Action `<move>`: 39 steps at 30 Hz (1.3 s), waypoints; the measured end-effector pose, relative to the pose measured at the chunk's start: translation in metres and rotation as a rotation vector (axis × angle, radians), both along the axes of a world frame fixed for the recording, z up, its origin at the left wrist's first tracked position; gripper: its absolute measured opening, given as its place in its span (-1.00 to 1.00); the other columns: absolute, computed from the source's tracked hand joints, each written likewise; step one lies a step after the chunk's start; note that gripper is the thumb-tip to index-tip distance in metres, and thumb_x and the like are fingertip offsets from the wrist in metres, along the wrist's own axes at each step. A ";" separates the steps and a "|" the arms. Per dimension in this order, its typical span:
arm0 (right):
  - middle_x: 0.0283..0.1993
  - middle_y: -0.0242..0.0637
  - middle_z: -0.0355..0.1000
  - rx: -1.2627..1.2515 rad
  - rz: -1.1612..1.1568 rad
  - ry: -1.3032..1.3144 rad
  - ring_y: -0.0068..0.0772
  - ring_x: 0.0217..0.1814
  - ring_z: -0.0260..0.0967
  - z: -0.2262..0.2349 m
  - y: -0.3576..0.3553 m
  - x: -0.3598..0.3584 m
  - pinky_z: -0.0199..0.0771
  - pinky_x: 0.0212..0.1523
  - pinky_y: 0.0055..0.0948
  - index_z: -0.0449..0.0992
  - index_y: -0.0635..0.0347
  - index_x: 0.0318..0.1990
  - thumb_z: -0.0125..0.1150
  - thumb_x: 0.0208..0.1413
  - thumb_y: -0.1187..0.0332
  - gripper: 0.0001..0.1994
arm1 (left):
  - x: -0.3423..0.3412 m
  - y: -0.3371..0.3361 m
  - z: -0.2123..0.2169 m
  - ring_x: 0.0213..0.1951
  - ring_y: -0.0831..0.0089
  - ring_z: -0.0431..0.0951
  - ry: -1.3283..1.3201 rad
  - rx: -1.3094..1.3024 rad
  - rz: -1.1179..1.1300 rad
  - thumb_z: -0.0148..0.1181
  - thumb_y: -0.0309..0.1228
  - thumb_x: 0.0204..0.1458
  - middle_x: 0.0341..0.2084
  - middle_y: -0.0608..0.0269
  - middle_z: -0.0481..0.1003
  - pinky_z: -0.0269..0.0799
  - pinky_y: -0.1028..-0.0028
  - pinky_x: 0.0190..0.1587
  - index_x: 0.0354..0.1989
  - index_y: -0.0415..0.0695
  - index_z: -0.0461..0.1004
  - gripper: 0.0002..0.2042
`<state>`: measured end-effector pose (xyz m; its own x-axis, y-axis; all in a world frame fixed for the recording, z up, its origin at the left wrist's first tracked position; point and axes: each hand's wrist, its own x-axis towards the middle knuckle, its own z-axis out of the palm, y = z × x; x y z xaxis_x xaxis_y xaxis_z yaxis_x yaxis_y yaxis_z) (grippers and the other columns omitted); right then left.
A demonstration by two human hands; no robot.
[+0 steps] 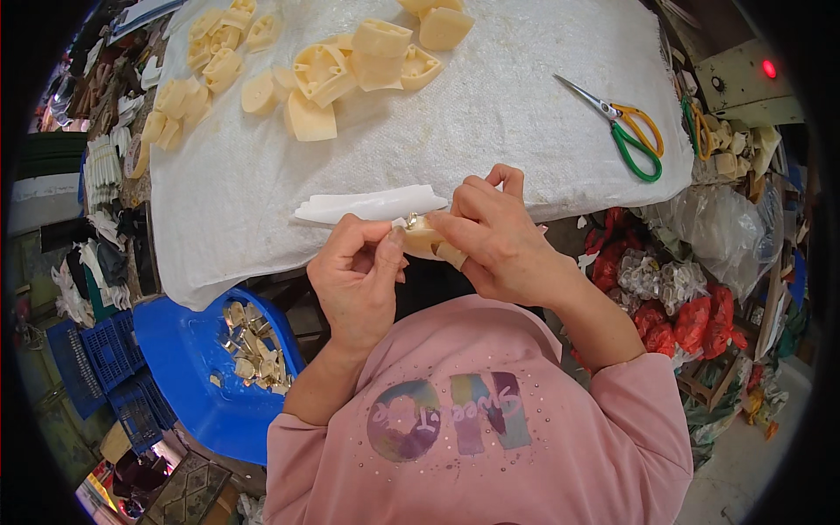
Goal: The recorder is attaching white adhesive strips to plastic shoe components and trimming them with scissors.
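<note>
My right hand [503,232] grips a cream plastic heel [426,238] just beyond the near edge of the table. A gold-coloured band [450,255] shows on that heel, below my right fingers, and a small shiny metal part [412,219] shows at its left end. With thumb and forefinger, my left hand [360,267] pinches a small white piece [399,223] against this end. Right behind my hands, a curled white sheet [372,205] lies on the table. My fingers partly hide the held heel.
The table has a white woven cover [490,114]. Several cream heels [324,74] are piled at its far left. Scissors [626,131] with orange and green handles lie at the right. A blue basin [188,385] with gold-coloured pieces [254,350] stands lower left; red bags [687,324] are at right.
</note>
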<state>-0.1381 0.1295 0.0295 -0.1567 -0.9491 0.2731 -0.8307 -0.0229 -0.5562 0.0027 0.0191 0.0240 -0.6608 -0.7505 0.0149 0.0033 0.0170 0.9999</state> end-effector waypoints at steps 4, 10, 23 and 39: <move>-0.45 -0.34 0.18 -0.010 -0.009 0.051 -0.28 -0.29 0.21 -0.003 0.000 0.001 0.02 -0.11 -0.09 0.37 0.10 -0.35 0.19 -0.25 0.56 -0.76 | 0.003 -0.002 0.000 -0.57 0.72 0.37 -0.036 0.066 -0.050 0.13 -0.61 0.05 -0.55 0.36 0.33 0.27 0.71 -0.58 -0.41 -0.33 0.46 -0.96; -0.46 -0.31 0.19 -0.046 -0.034 0.004 -0.25 -0.30 0.22 -0.008 0.004 -0.003 0.01 -0.13 -0.09 0.36 0.10 -0.38 0.18 -0.30 0.58 -0.75 | 0.001 -0.005 0.006 -0.59 0.60 0.32 -0.153 -0.308 -0.167 0.15 -0.58 0.03 -0.61 0.29 0.30 0.22 0.61 -0.54 -0.41 -0.29 0.45 -0.96; -0.44 -0.37 0.25 -0.122 0.009 -0.351 -0.31 -0.30 0.22 -0.017 0.009 -0.011 -0.07 -0.14 -0.27 0.43 0.06 -0.27 0.06 -0.27 0.60 -0.68 | 0.003 -0.008 -0.012 -0.40 0.59 0.36 0.113 0.127 -0.273 0.23 -0.37 0.05 -0.36 0.31 0.40 0.28 0.63 -0.37 -0.24 -0.27 0.55 -0.79; -0.42 -0.32 0.21 -0.077 0.037 -0.449 -0.27 -0.27 0.17 -0.016 0.012 -0.010 -0.09 -0.12 -0.30 0.39 0.08 -0.28 -0.04 -0.32 0.66 -0.64 | -0.009 -0.005 0.003 -0.49 0.51 0.38 -0.002 -0.419 -0.239 0.23 -0.56 -0.03 -0.53 0.20 0.44 0.31 0.58 -0.44 -0.39 -0.27 0.49 -0.93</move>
